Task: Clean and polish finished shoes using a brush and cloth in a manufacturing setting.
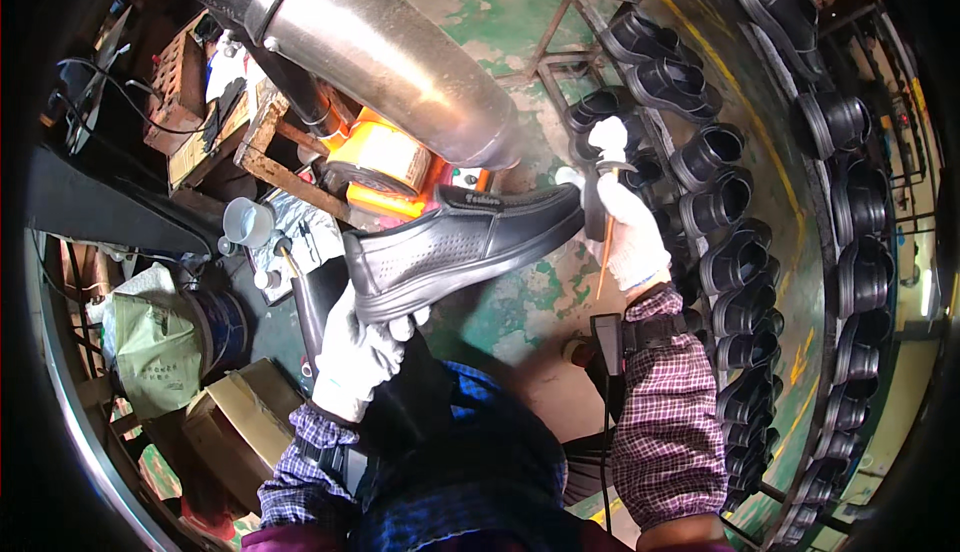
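A black slip-on shoe (450, 242) with a perforated side and a thick sole is held up sideways in front of me, its toe to the right. My left hand (360, 357), in a white knit glove, grips the shoe's heel from below. At the toe, my right hand (625, 222), also gloved in white, is closed around a tool with a thin brown stick (605, 257) pointing down. A dark flat piece (594, 210) lies between that hand and the toe; its kind I cannot make out.
A large metal duct (380, 52) hangs ahead, above an orange container (380, 162). Racks of black shoes (735, 257) line the right side. At left are a clear plastic cup (248, 222), a cardboard box (245, 417) and a green sack (155, 347).
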Demonstrator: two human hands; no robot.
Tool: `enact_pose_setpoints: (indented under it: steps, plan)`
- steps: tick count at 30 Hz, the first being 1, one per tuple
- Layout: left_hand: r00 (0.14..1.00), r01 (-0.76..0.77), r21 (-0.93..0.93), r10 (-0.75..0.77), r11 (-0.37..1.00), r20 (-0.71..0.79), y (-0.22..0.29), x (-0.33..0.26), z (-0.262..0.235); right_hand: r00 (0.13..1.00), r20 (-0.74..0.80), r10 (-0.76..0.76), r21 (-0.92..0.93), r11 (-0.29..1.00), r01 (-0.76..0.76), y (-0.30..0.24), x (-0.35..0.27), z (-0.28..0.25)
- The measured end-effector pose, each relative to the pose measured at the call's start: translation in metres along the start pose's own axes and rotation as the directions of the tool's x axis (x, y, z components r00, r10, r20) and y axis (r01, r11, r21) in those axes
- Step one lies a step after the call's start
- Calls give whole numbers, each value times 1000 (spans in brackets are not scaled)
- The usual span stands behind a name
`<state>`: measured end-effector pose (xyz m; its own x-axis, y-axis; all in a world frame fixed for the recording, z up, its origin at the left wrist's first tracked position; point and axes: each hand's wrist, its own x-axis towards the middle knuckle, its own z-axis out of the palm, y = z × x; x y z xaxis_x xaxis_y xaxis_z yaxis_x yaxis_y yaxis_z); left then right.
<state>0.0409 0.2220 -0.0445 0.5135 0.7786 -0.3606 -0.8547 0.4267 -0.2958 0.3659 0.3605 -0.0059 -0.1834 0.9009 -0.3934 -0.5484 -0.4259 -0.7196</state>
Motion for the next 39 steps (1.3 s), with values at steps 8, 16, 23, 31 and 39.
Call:
enact_pose_setpoints:
  steps: [8, 16, 23, 31, 39]
  plan:
    - [992, 95, 112, -103, 989, 70, -36, 44, 38, 923, -258, -287, -262, 940, 219, -17, -37, -35]
    - [994, 72, 698, 11, 712, -113, -50, -14, 24, 907, -300, -295, -126, 955, 269, 40, -110, -76]
    - [917, 234, 799, 146, 554, -370, -85, -102, -4, 901, -432, 23, 83, 996, 14, 132, -143, -95]
    - [835, 142, 587, 222, 797, -504, -98, -156, -52, 940, -316, 130, 114, 989, -99, 159, -146, -60]
    - [796, 42, 508, 278, 860, -538, -107, -162, -52, 566, 790, -237, -607, -174, 775, 163, -223, 30]
